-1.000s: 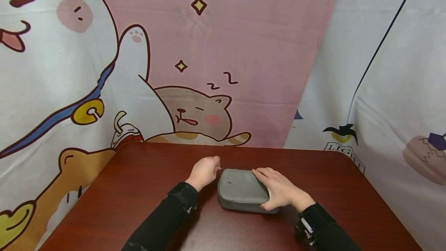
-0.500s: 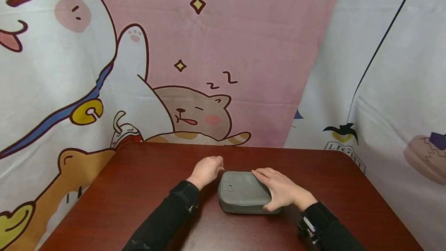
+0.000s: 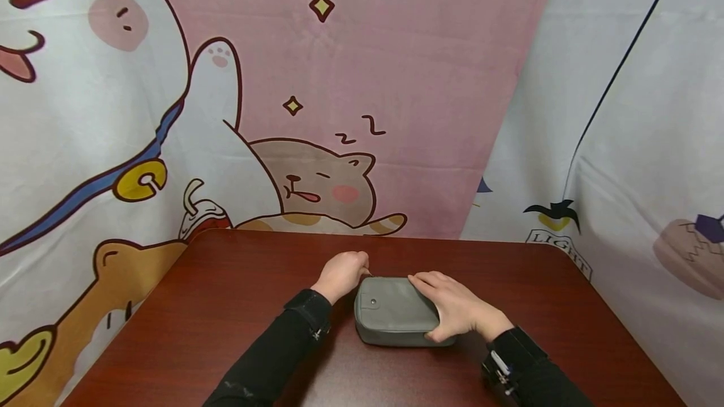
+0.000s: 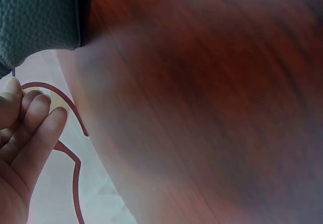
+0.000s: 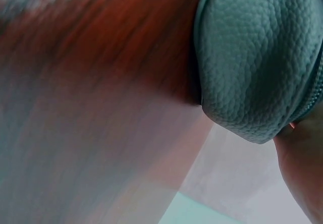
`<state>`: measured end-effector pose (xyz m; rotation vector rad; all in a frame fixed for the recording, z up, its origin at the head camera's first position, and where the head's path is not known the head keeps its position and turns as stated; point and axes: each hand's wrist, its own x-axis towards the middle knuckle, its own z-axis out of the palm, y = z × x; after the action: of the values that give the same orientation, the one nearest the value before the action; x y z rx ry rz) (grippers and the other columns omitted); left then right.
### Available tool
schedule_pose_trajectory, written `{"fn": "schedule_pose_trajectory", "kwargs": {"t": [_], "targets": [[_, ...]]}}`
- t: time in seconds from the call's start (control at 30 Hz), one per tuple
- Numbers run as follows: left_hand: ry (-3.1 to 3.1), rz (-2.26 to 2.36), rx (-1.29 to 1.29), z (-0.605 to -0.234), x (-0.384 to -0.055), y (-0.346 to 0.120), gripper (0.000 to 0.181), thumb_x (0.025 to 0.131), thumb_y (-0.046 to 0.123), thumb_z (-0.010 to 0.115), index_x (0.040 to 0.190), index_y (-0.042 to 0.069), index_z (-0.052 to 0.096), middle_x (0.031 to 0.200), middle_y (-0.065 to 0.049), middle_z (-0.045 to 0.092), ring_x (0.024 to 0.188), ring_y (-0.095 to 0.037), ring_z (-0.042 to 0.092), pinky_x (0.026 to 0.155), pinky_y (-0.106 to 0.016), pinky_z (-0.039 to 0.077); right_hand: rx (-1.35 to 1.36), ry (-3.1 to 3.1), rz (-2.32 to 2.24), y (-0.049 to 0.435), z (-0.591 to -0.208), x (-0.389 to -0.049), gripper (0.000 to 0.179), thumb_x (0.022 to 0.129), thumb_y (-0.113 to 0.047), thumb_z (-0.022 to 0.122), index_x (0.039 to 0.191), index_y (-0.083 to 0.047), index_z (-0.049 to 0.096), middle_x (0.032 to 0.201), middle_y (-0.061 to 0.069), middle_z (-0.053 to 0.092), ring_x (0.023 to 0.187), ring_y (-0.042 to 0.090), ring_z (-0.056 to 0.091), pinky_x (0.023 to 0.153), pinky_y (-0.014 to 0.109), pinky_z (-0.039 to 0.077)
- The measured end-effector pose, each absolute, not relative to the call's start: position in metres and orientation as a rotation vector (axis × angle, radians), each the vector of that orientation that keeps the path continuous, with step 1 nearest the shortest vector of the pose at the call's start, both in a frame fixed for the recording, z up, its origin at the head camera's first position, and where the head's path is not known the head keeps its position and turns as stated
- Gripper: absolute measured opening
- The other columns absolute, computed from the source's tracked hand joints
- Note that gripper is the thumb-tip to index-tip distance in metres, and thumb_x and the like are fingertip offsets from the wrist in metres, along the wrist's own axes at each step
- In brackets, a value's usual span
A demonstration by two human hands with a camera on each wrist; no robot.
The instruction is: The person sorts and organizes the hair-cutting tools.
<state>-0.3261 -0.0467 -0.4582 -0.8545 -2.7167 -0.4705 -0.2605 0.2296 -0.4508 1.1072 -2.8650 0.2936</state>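
Observation:
A grey-green zippered pouch (image 3: 396, 306) of pebbled leather lies flat on the table, a small snap stud on its top. My left hand (image 3: 342, 274) is at its back left corner, thumb and fingers pinched together. In the left wrist view a thin zipper pull (image 4: 14, 72) runs from the pouch's corner into those fingertips. My right hand (image 3: 459, 308) grips the pouch's right end, thumb at the front side and fingers over the back edge. Zipper teeth (image 5: 315, 94) show along the side in the right wrist view. The back side of the pouch is hidden from the head view.
The dark red-brown table (image 3: 237, 306) has rounded far corners. Behind it hangs a cloth backdrop (image 3: 441, 112) printed with cartoon animals, pink in the middle and white at the sides.
My left hand has moved a little to the right along the pouch's back left corner. The pouch shifted slightly toward me at first; my right hand keeps its hold on it.

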Motion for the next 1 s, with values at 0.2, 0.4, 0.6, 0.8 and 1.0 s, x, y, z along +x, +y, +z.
{"fn": "schedule_pose_trajectory", "kwargs": {"t": [0.2,0.4,0.6,0.8,1.0], "targets": [[-2.733,-0.497,-0.833,-0.457,-0.326,-0.05,0.008,0.09,0.015,0.074,0.084,0.014,0.068,0.076,0.005,0.063,0.072,-0.012,0.061,0.068,-0.028,0.052,1.11,-2.852,0.295,0.227,-0.451,-0.264,0.109,0.059,-0.053,0.084,0.148,-0.005,0.044,0.142,0.008,0.048,0.127,0.026,0.045,0.099,0.051,0.043],[-2.73,-0.531,-0.818,-0.458,-0.325,-0.058,0.008,0.09,0.014,0.073,0.086,0.014,0.067,0.078,0.004,0.064,0.073,-0.014,0.061,0.069,-0.03,0.053,1.129,-2.837,0.287,0.223,-0.451,-0.269,0.109,0.059,-0.053,0.084,0.148,-0.005,0.043,0.142,0.008,0.048,0.128,0.026,0.045,0.1,0.049,0.043],[-2.78,-0.553,-0.742,-0.459,-0.327,-0.07,0.008,0.092,0.016,0.071,0.098,0.012,0.069,0.091,-0.001,0.069,0.083,-0.019,0.066,0.074,-0.035,0.054,1.127,-2.836,0.292,0.213,-0.45,-0.275,0.109,0.06,-0.054,0.082,0.149,-0.006,0.042,0.143,0.008,0.047,0.128,0.025,0.045,0.101,0.048,0.042],[-2.807,-0.574,-0.665,-0.46,-0.326,-0.088,0.019,0.093,0.017,0.071,0.11,0.01,0.067,0.101,-0.005,0.071,0.089,-0.021,0.068,0.074,-0.038,0.055,1.126,-2.844,0.301,0.203,-0.448,-0.282,0.109,0.06,-0.054,0.082,0.149,-0.005,0.042,0.143,0.008,0.047,0.129,0.025,0.044,0.102,0.048,0.041],[-2.798,-0.651,-0.59,-0.46,-0.325,-0.107,0.019,0.091,0.015,0.072,0.108,0.008,0.067,0.099,-0.006,0.07,0.088,-0.022,0.067,0.074,-0.04,0.055,1.132,-2.858,0.304,0.193,-0.449,-0.291,0.11,0.06,-0.055,0.081,0.149,-0.005,0.041,0.144,0.009,0.047,0.13,0.026,0.043,0.103,0.048,0.04]]}}
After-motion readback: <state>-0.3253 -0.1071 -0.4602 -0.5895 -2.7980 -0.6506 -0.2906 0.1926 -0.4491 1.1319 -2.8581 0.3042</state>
